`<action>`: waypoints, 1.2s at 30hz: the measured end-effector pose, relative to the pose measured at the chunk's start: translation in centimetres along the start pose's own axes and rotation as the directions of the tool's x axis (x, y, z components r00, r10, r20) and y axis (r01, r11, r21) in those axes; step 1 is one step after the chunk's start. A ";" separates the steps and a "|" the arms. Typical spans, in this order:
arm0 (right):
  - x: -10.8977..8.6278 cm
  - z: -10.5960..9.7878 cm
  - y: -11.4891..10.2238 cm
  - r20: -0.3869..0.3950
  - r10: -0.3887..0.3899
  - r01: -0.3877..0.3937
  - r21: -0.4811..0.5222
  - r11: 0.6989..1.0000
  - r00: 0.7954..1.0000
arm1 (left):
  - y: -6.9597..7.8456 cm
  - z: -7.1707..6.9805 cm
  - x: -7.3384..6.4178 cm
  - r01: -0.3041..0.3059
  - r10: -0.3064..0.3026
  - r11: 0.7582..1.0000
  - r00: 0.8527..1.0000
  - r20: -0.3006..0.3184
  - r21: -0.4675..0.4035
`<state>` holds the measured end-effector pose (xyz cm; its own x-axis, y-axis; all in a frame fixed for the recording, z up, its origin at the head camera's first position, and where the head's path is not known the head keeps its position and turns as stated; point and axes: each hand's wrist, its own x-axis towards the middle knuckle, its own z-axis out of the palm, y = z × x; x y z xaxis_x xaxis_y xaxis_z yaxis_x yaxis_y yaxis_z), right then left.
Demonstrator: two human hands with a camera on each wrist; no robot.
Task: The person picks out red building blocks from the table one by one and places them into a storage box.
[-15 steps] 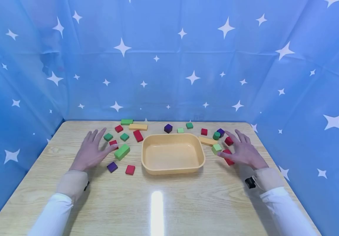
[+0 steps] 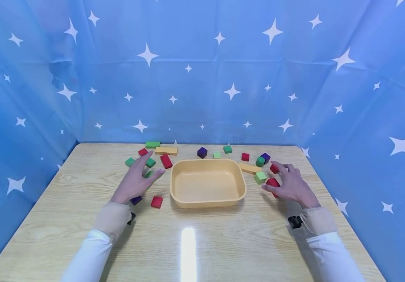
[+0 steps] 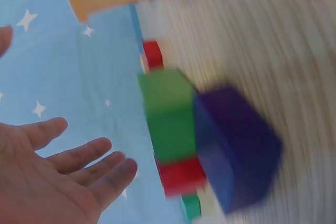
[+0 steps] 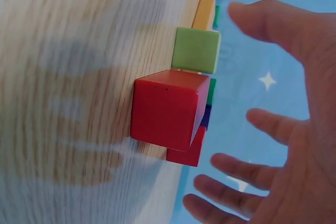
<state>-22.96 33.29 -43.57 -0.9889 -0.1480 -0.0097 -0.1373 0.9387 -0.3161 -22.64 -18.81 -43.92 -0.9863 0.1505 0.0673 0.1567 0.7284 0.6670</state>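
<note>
My left hand (image 2: 133,184), fingers spread and holding nothing, hovers over the blocks left of the tray. It partly covers a long green block (image 3: 170,124), with a purple block (image 3: 239,150) close by in the left wrist view. A red block (image 2: 156,202) lies to the right of the purple one. On the other side, my right hand (image 2: 291,186) hangs with loosely bent fingers beside a red block (image 4: 165,111), which it partly hides in the head view. Beyond that red block sits a light green cube (image 4: 197,51). Nothing lies between the right thumb and fingers.
A beige tray (image 2: 207,204) stands mid-table between the hands. Along the back lie a flat yellow block (image 2: 166,150), a dark purple block (image 2: 202,152) and several small red and green ones. Another yellow block (image 2: 249,169) lies at the tray's right edge. A blue starry curtain (image 2: 188,98) hangs behind.
My left hand has moved right, toward the tray, and now covers more of the green and purple blocks. The right hand stays near its spot, its fingers slightly more bent.
</note>
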 end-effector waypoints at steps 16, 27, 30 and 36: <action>0.8 0.8 0.0 0.145 0.067 -0.073 0.041 0.996 0.987 | 2.8 3.1 1.8 0.029 -0.027 0.981 1.000 0.012 -0.192; 0.8 0.3 -0.2 0.195 0.124 -0.138 0.061 0.989 0.973 | 3.7 3.6 2.2 0.082 -0.082 0.966 0.997 0.010 -0.245; 0.8 0.3 0.0 0.192 0.105 -0.122 0.079 0.989 0.976 | 3.6 3.8 2.2 0.096 -0.096 0.953 0.995 0.016 -0.287; 0.8 0.1 0.5 0.190 0.073 -0.096 0.112 0.989 0.979 | 3.8 4.0 2.1 0.135 -0.135 0.931 0.991 0.023 -0.340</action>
<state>-23.77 33.58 -43.87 -0.9677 -0.1351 -0.2130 -0.0347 0.9078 -0.4179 -23.87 -13.04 -44.23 -0.9970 0.0657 -0.0404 -0.0047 0.4714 0.8819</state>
